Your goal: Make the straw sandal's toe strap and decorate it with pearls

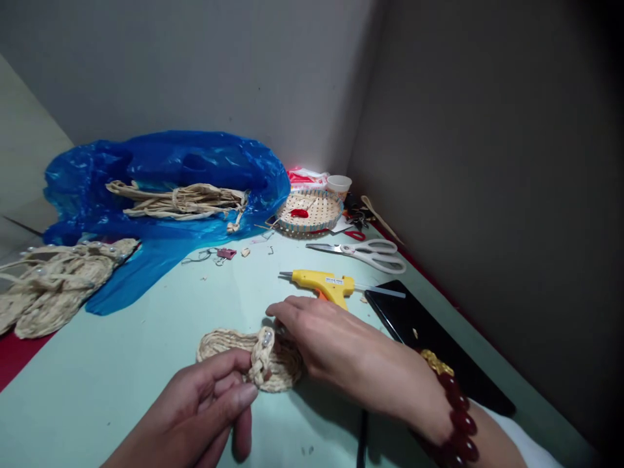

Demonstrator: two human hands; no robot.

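A small woven straw slipper (225,339) lies on the pale green table, with a braided strap (262,361) arched over it. Clear pearl-like beads (266,336) sit on top of the strap. My left hand (209,406) is closed, its thumb and fingers gripping the slipper at the strap's near side. Over the slipper's right end arches my right hand (316,331), fingers bent and drawn together beside the strap. Its thumb and fingertips are mostly hidden, so what it pinches cannot be made out. Beyond it lies a yellow glue gun (324,283) with a glue stick in its back.
White-handled scissors (365,251) lie behind the glue gun, and a black phone or tablet (439,351) on the right. Farther back are a woven basket (319,208), a paper cup (338,184) and straw bundles (180,200) on a blue plastic bag (160,153). Other straw slippers (68,286) lie left.
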